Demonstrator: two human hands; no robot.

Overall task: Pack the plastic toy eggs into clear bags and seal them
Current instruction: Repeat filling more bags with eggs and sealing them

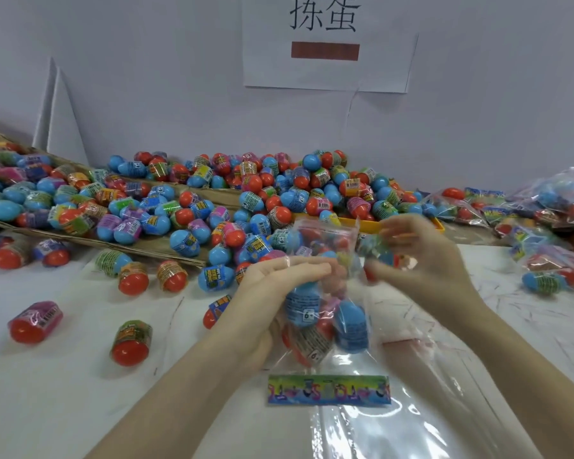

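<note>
Above the white table [80, 376], the left hand [272, 293] grips the clear bag [325, 293], a few eggs already inside, by its neck. The right hand [421, 260] pinches an egg [375, 251] at the mouth; it should keep that opening wide, then drop the egg straight down.

bright even light, blurred hands, bowed edges.

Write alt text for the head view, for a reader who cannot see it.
Both hands hold a clear bag partly filled with toy eggs: the left hand grips its side, the right hand brings another egg to its mouth. Loose eggs heap behind; packed bags lie right.
</note>
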